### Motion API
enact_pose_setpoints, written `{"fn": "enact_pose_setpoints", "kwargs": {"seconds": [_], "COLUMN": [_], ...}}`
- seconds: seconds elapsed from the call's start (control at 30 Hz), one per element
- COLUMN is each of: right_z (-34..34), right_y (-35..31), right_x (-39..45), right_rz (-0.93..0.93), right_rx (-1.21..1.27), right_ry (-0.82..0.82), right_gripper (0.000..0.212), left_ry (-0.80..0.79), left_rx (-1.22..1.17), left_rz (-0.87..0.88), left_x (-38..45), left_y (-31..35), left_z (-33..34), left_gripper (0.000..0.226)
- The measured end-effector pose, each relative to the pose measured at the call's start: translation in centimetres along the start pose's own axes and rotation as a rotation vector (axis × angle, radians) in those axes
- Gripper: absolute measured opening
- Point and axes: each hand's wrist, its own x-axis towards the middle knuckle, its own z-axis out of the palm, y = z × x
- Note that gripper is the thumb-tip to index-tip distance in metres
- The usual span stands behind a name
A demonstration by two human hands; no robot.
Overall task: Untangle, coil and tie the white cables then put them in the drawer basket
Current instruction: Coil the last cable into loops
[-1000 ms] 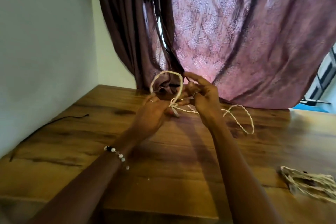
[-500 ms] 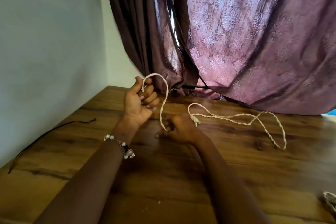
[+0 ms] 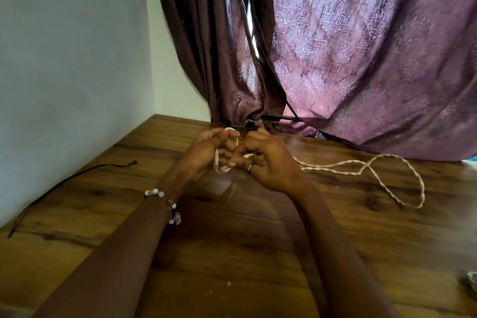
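A twisted white cable [image 3: 387, 183] trails from my hands across the wooden table [image 3: 245, 253] to the right, where it ends in a loose loop. My left hand [image 3: 206, 152] is closed around a short loop of that cable, which arches over its fingers. My right hand [image 3: 268, 162], wearing a ring, pinches the same cable right beside the left hand, fingers curled. Both hands hover just above the table near its far edge. A pale blurred bundle of cable [image 3: 471, 279] shows at the right edge. No drawer basket is in view.
A thin black cord [image 3: 64, 183] lies along the left side of the table by the white wall [image 3: 64, 59]. A purple patterned curtain [image 3: 361, 59] hangs behind the table's far edge.
My hands have come together again: the left dropped from its raised position, the right moved up to meet it. The cable loop between them has shrunk. The camera shifted slightly.
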Motion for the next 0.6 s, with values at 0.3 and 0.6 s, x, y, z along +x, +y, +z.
{"fn": "enact_pose_setpoints", "kwargs": {"seconds": [0.3,0.6], "right_z": [-0.7,0.3], "right_y": [2.6,5.9], "right_x": [0.0,-2.8], "right_rz": [0.265,0.281], "right_rx": [0.322,0.028], "right_ry": [0.435,0.222], "right_gripper": [0.013,0.033], "left_ry": [-0.362,-0.459], "left_rx": [0.019,-0.377], "left_rz": [-0.144,-0.167], "left_x": [-1.4,-1.5], "left_y": [-0.6,1.1], "left_z": [1.9,0.8], "left_gripper": [0.033,0.053]}}
